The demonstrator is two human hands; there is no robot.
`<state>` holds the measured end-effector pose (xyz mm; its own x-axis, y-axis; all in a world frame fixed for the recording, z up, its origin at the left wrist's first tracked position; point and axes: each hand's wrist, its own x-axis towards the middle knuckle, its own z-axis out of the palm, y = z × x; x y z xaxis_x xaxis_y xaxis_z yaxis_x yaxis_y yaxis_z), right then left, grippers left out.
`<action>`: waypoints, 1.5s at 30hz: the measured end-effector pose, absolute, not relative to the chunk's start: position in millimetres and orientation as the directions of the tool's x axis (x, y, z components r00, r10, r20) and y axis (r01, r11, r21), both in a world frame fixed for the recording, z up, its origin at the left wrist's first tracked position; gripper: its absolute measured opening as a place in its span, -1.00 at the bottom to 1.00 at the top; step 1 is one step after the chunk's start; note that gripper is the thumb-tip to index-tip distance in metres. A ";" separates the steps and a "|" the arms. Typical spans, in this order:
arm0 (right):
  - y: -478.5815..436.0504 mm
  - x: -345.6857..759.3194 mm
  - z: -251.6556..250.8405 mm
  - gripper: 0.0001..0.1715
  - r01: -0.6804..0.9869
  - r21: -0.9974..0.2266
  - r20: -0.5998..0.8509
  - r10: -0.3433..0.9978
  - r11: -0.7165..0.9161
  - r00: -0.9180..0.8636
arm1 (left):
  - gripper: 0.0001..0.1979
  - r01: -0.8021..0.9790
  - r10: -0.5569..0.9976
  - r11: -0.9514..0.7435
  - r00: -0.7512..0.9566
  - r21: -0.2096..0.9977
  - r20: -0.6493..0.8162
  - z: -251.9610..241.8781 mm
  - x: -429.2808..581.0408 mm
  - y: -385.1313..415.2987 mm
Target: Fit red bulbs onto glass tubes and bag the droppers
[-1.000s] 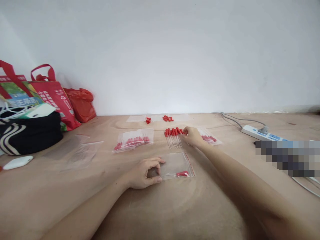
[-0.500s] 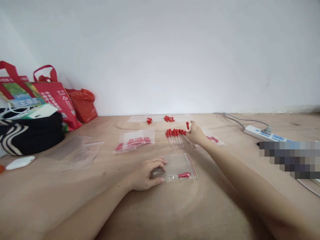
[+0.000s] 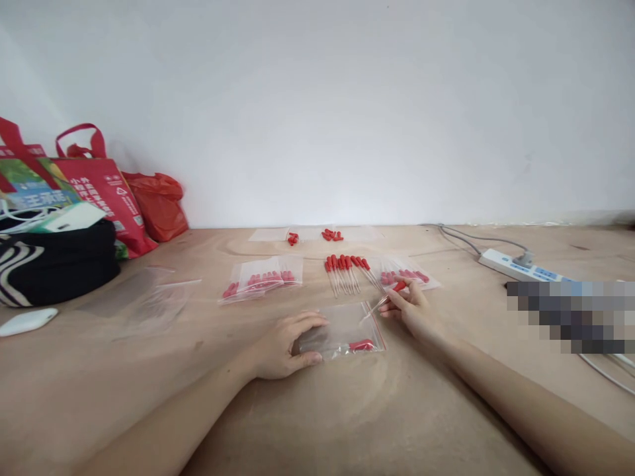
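My left hand (image 3: 289,345) grips the left end of a clear zip bag (image 3: 337,324) lying on the table, thumb and fingers around its edge. Inside that bag, near its lower right, is a dropper with a red bulb (image 3: 362,345). Between the fingers of my right hand (image 3: 407,305) is another red-bulbed dropper (image 3: 399,287), its thin clear tip pointing down left at the bag's red-striped right edge. Just behind lies a row of several loose droppers (image 3: 346,264). Filled bags rest on both sides, one group at left (image 3: 268,277) and one at right (image 3: 404,272).
Flat clear bags (image 3: 166,307) lie at the left. Small red bulbs (image 3: 332,235) sit on bags near the wall. Red shopping bags (image 3: 106,198) and a black striped bag (image 3: 74,264) stand far left; a power strip (image 3: 520,266) with cables is at right.
My right hand has come back from the dropper row toward the bag, bringing one dropper, now tilted tip-down at the bag's right edge. My left hand stays on the bag's left end.
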<state>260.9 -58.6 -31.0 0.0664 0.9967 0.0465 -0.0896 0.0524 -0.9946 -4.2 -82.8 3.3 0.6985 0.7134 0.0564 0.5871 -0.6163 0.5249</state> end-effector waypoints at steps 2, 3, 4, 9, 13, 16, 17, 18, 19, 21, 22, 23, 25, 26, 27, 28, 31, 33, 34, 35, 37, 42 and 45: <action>-62.9 258.7 -32.2 -0.54 -0.152 -0.987 0.054 0.999 0.053 -0.001 | -0.49 0.592 0.719 -0.613 0.693 0.523 0.059 2.8 -4.7 -82.9; -64.5 259.0 -31.8 -0.54 -0.165 -0.984 0.065 0.998 0.061 -0.015 | -0.48 0.592 0.720 -0.614 0.691 0.522 0.063 2.7 -4.8 -82.9; -65.2 260.6 -30.6 -0.54 -0.163 -0.984 0.081 0.997 0.078 -0.012 | -0.47 0.592 0.720 -0.616 0.691 0.521 0.066 2.7 -4.9 -82.9; -56.9 286.2 -20.3 -0.52 -0.004 -0.979 0.199 0.959 0.204 0.200 | -0.47 0.601 0.717 -0.619 0.696 0.506 0.050 2.7 -5.7 -82.8; -48.5 303.4 -21.3 -0.54 0.093 -0.982 0.180 0.955 0.163 0.235 | -0.47 0.598 0.721 -0.611 0.691 0.518 0.054 2.2 -5.9 -82.9; -48.1 301.6 -26.7 -0.56 0.066 -0.990 0.136 0.972 0.126 0.189 | -0.47 0.594 0.720 -0.611 0.692 0.524 0.055 1.7 -5.9 -82.6; -49.2 298.5 -28.3 -0.57 0.043 -0.993 0.118 0.977 0.112 0.177 | -0.47 0.594 0.719 -0.611 0.692 0.523 0.055 1.6 -5.9 -82.5; -50.8 294.7 -29.5 -0.58 0.013 -0.995 0.095 0.982 0.094 0.165 | -0.47 0.595 0.719 -0.613 0.692 0.521 0.056 1.5 -6.0 -82.3; -52.9 290.4 -30.3 -0.60 -0.021 -0.997 0.067 0.985 0.072 0.159 | -0.46 0.597 0.720 -0.613 0.692 0.517 0.054 1.5 -6.1 -82.2; -58.5 281.0 -30.6 -0.64 -0.092 -0.996 0.003 0.991 0.016 0.136 | -0.46 0.604 0.720 -0.614 0.692 0.508 0.048 1.9 -6.0 -82.1; -61.9 276.3 -30.2 -0.65 -0.118 -0.993 -0.023 0.993 -0.009 0.115 | -0.45 0.607 0.721 -0.614 0.692 0.504 0.045 2.4 -5.8 -82.1; -65.5 271.9 -29.3 -0.65 -0.134 -0.991 -0.039 0.995 -0.027 0.088 | -0.45 0.610 0.721 -0.614 0.692 0.500 0.041 3.1 -5.4 -82.3; -73.1 264.0 -26.4 -0.63 -0.132 -0.991 -0.037 0.999 -0.035 0.016 | -0.45 0.612 0.721 -0.614 0.692 0.498 0.040 4.6 -4.4 -82.8; -76.8 260.7 -24.5 -0.62 -0.116 -0.993 -0.026 0.999 -0.029 -0.023 | -0.45 0.610 0.721 -0.616 0.692 0.499 0.044 5.3 -3.8 -83.0; -80.2 257.8 -22.3 -0.63 -0.096 -0.995 -0.017 0.998 -0.023 -0.064 | -0.45 0.607 0.721 -0.616 0.691 0.501 0.049 5.9 -3.3 -83.2; -83.1 255.5 -20.1 -0.63 -0.074 -0.997 -0.011 0.994 -0.019 -0.110 | -0.45 0.605 0.720 -0.617 0.692 0.504 0.052 6.2 -2.9 -83.3; -88.1 251.9 -14.5 -0.63 -0.018 -1.000 -0.017 0.973 -0.022 -0.230 | -0.46 0.604 0.721 -0.618 0.690 0.504 0.057 6.1 -2.3 -83.3; -87.9 252.0 -12.6 -0.60 0.023 -0.999 -0.046 0.959 -0.041 -0.280 | -0.45 0.603 0.720 -0.620 0.692 0.502 0.057 5.7 -2.2 -83.1; -87.1 252.6 -12.2 -0.60 0.051 -0.997 -0.070 0.952 -0.057 -0.300 | -0.45 0.601 0.717 -0.622 0.694 0.502 0.058 5.5 -2.1 -82.9; -85.8 253.5 -12.1 -0.60 0.079 -0.994 -0.096 0.942 -0.074 -0.323 | -0.45 0.601 0.716 -0.623 0.696 0.502 0.056 5.5 -2.0 -82.9; -82.8 255.9 -12.3 -0.62 0.118 -0.988 -0.137 0.917 -0.099 -0.375 | -0.46 0.606 0.717 -0.621 0.696 0.498 0.047 5.9 -1.7 -82.9; -77.4 261.9 -12.4 -0.57 0.079 -0.980 -0.200 0.890 -0.184 -0.411 | -0.46 0.617 0.724 -0.616 0.688 0.490 0.044 7.3 -1.2 -83.7; -77.6 262.4 -11.8 -0.54 0.075 -0.978 -0.209 0.866 -0.197 -0.455 | -0.46 0.613 0.721 -0.618 0.691 0.492 0.045 6.7 -1.2 -83.8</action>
<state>262.4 -77.6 -11.8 -0.4546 0.8658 -0.2093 0.0745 -0.1971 -0.9775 -1.2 -83.8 6.7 0.6914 0.7210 0.0451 0.6127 -0.6184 0.4921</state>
